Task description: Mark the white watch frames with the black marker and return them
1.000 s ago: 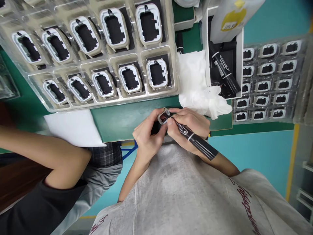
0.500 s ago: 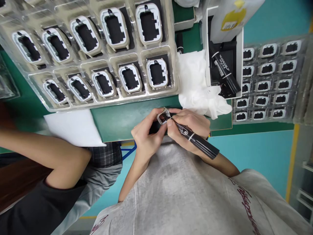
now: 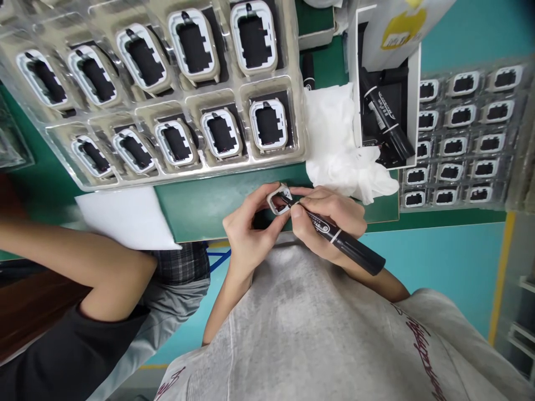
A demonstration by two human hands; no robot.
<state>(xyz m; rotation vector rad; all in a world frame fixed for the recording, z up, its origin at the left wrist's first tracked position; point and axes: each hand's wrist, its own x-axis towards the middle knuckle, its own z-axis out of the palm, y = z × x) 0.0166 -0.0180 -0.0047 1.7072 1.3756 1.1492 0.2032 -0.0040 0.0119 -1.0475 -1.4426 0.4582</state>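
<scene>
Pinching the white frame (image 3: 271, 203) in the grip of the left hand (image 3: 249, 229), above the surface (image 3: 200, 203); clasping the marker (image 3: 343, 240) in the right hand (image 3: 330, 211), pointing it slantwise leftward at the frame's opening.

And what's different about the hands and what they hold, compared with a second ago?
The right hand has shifted slightly rightward in the picture, carrying the black marker with it, so its thumb covers less of the small white frame. Nothing was taken up or let go: the left hand still holds the frame. The large tray and white crumpled tissue look undisturbed.
</scene>
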